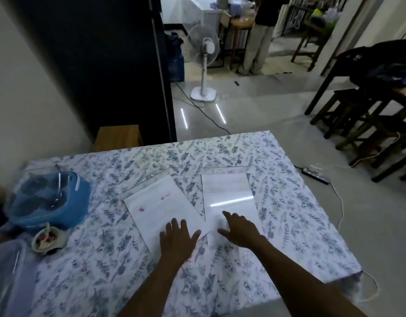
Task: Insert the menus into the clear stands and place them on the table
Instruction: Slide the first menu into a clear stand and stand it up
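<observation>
Two white menu sheets lie flat in the middle of the table with the floral cloth [289, 225]. The left menu [156, 207] is turned at an angle and shows small pink marks; a clear stand edge seems to lie under its far side. The right menu [229, 193] lies under or inside a glossy clear stand that reflects a strip of light. My left hand [178, 240] rests palm down on the near corner of the left menu, fingers spread. Over the near part of the right menu and stand, my right hand [239, 228] lies flat with fingers apart.
A blue mesh food cover [49, 197] and a small bowl [47, 240] stand at the table's left side. Beyond the table are a white standing fan [203, 56], floor cables, a power strip [315, 175], dark wooden stools [357, 115] at right, and a person standing far back.
</observation>
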`<state>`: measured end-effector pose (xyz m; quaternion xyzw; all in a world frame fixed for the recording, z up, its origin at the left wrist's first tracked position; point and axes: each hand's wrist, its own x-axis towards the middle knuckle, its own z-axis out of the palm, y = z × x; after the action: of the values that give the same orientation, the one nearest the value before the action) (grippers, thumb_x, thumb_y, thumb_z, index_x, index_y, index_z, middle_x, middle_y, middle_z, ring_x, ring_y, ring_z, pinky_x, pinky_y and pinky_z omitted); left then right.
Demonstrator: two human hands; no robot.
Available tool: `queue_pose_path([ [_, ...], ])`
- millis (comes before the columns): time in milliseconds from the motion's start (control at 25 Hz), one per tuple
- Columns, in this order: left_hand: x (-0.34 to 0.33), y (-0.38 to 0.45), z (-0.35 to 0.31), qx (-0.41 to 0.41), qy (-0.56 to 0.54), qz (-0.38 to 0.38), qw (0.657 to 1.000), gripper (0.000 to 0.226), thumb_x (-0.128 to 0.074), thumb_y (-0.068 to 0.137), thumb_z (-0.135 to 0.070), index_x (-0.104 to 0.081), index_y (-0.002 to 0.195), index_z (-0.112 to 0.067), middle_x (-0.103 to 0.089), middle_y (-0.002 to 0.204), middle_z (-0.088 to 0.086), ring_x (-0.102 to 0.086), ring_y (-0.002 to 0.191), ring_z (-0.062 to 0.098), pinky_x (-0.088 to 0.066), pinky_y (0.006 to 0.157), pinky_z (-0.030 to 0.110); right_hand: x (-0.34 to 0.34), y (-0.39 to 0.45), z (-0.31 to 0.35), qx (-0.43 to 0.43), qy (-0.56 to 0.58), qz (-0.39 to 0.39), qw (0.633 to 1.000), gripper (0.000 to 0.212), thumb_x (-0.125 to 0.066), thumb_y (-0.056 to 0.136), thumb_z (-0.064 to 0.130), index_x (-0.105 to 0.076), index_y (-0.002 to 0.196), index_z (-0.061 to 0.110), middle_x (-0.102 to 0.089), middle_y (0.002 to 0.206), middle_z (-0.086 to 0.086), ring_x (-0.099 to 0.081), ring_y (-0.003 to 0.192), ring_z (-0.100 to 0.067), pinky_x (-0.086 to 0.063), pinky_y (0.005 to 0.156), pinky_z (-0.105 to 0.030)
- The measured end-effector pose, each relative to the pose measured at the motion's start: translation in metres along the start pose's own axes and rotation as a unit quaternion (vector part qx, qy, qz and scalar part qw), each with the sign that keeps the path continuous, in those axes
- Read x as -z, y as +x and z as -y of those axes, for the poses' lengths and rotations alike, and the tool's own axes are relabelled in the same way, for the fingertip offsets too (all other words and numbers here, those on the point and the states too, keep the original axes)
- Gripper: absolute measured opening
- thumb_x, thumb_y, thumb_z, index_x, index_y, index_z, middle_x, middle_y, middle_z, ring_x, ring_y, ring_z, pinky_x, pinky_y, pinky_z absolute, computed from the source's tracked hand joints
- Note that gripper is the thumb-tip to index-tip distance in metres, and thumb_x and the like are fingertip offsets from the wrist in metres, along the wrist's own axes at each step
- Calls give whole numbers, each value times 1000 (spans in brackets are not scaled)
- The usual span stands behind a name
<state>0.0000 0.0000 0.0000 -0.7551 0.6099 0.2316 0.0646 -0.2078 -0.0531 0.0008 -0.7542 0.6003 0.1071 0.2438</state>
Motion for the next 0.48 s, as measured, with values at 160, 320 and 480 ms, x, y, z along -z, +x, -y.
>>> queue_pose_path([
  [160,-13,13,39,77,46,-56,994,71,-41,94,-63,-37,146,-15,-29,155,26,-38,134,45,-36,107,55,-17,17,32,-27,5,-6,1000,63,-47,96,55,-39,144,15,-52,134,-15,-54,120,-34,-50,91,-45],
  [320,-23,16,53,142,15,9,990,72,-46,92,-61,-19,152,-30,-14,152,35,-40,125,48,-45,96,52,-29,27,57,-28,35,-13,999,48,-49,97,48,-49,128,11,-56,121,-14,-58,111,-33,-52,88,-44],
  [480,-21,20,55,164,-63,12,984,72,-55,92,-53,-22,151,-31,-8,154,33,-34,131,51,-44,101,50,-36,32,71,-69,93,-21,993,46,-54,96,43,-49,124,8,-57,116,-18,-60,105,-38,-50,86,-41],
])
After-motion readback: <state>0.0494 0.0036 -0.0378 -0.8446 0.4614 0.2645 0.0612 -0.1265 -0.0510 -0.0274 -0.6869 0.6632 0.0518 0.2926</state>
